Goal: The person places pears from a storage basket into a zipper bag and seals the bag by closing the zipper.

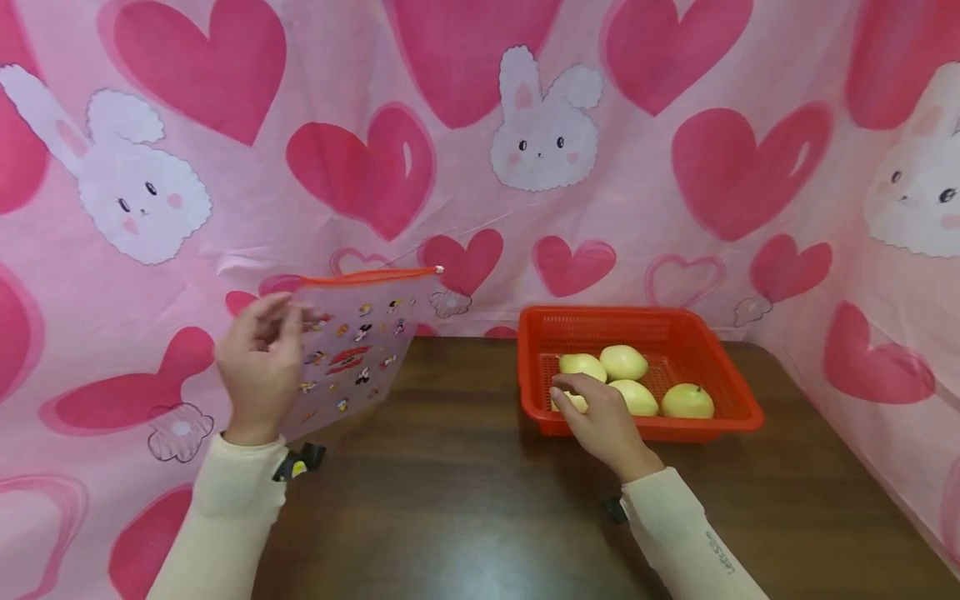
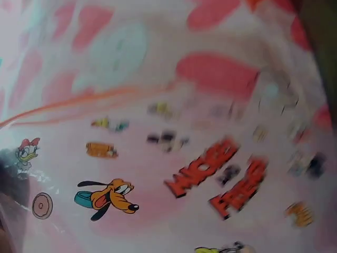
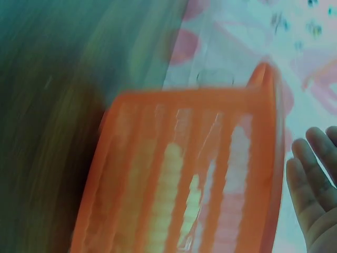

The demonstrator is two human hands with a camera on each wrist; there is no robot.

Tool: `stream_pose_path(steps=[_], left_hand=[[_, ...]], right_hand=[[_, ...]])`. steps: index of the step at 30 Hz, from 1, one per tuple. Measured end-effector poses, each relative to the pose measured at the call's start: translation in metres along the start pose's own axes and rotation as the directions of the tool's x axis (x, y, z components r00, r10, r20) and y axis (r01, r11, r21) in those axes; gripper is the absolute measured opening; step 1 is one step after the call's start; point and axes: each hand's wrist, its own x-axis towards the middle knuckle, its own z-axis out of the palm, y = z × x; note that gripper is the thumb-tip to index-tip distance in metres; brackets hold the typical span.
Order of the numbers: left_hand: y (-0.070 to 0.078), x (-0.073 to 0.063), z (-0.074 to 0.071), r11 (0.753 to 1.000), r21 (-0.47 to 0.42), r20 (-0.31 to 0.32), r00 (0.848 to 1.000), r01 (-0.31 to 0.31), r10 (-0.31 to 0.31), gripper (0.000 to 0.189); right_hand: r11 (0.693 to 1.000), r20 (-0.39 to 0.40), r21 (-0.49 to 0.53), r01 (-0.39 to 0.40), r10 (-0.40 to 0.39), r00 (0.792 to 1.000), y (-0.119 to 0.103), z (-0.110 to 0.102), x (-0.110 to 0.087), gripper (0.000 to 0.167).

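Hands are well apart. Left hand [image 1: 261,375] is curled at the near edge of the zip bag [image 1: 352,362] and appears to pinch it; the exact fingertip contact is blurred. Right hand [image 1: 607,421] reaches over the near left corner of the basket, thumb and fingers parted around the near left fruit [image 1: 573,401]; contact with it cannot be confirmed.

Position of items: the bag is upright, left of the basket, printed with cartoon figures. Its orange zip strip [image 1: 367,276] runs along the top, with a white slider [image 1: 439,269] at the far end. Whether the mouth is parted cannot be told. Five pale yellow fruits are visible in the basket, including a stemmed fruit [image 1: 687,402] at the right.

Handling assessment: the left pinch should stay firm and level so that the thin plastic does not fold. The right hand would do best to cup the fruit's widest part, pressing lightly, since the skin may bruise. Any lift ought to clear the rim and avoid rolling neighbouring fruit.

Surroundings: the orange-red basket [image 1: 705,429] rests on a dark wooden table [image 1: 450,500]. Behind it hangs pink cloth [image 1: 465,192] with hearts and rabbits.
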Motion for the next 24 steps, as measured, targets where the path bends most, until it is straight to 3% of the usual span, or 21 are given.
stream_pose_path(steps=[1,2,4,5,7,8,9,11,13,15,17,20,22,24], left_hand=[[0.008,-0.008,0.008,0.995,-0.028,0.032,0.995,-0.092,0.093,0.015],[0.017,-0.016,0.016,0.981,-0.063,0.064,0.980,-0.184,0.188,0.015],[0.032,-0.032,0.029,0.941,-0.115,0.120,0.936,-0.317,0.330,0.020],[0.038,-0.040,0.034,0.923,-0.144,0.137,0.917,-0.356,0.374,0.022],[0.050,-0.054,0.040,0.898,-0.228,0.173,0.892,-0.377,0.419,0.023],[0.056,-0.061,0.042,0.884,-0.274,0.182,0.883,-0.378,0.434,0.020],[0.062,-0.068,0.044,0.872,-0.310,0.195,0.872,-0.379,0.448,0.017],[0.071,-0.084,0.047,0.837,-0.390,0.220,0.843,-0.385,0.490,0.012],[0.077,-0.099,0.050,0.803,-0.449,0.249,0.809,-0.391,0.533,0.011],[0.079,-0.111,0.052,0.782,-0.494,0.295,0.773,-0.380,0.562,0.011],[0.076,-0.121,0.053,0.783,-0.522,0.363,0.742,-0.339,0.564,0.011],[0.068,-0.129,0.051,0.815,-0.514,0.494,0.685,-0.266,0.535,0.014],[0.063,-0.131,0.051,0.856,-0.470,0.585,0.651,-0.213,0.483,0.013],[0.060,-0.131,0.054,0.909,-0.388,0.668,0.632,-0.152,0.392,0.012]], right_hand=[[1.000,0.012,0.012,0.004,-0.004,1.000,-0.004,0.002,0.002,0.029],[1.000,0.024,0.019,0.009,-0.010,1.000,-0.007,0.004,0.003,0.029],[1.000,0.044,0.028,0.013,-0.014,0.999,-0.013,0.008,0.007,0.031],[0.999,0.054,0.048,-0.005,0.002,0.999,-0.016,0.010,0.009,0.032],[0.981,0.098,0.173,-0.090,0.074,0.992,-0.020,0.012,0.011,0.035],[0.951,0.132,0.269,-0.153,0.120,0.984,-0.022,0.013,0.013,0.039],[0.900,0.173,0.373,-0.224,0.170,0.970,-0.023,0.014,0.014,0.044],[0.755,0.255,0.540,-0.372,0.274,0.927,-0.024,0.013,0.016,0.053],[0.622,0.317,0.628,-0.468,0.345,0.884,-0.024,0.012,0.018,0.053],[0.565,0.343,0.641,-0.520,0.396,0.852,-0.023,0.010,0.018,0.045],[0.563,0.344,0.624,-0.542,0.425,0.837,-0.023,0.008,0.017,0.035],[0.569,0.333,0.613,-0.548,0.443,0.832,-0.022,0.006,0.016,0.027],[0.570,0.326,0.618,-0.541,0.440,0.836,-0.023,0.006,0.015,0.026],[0.552,0.321,0.643,-0.531,0.435,0.841,-0.024,0.007,0.014,0.026]])
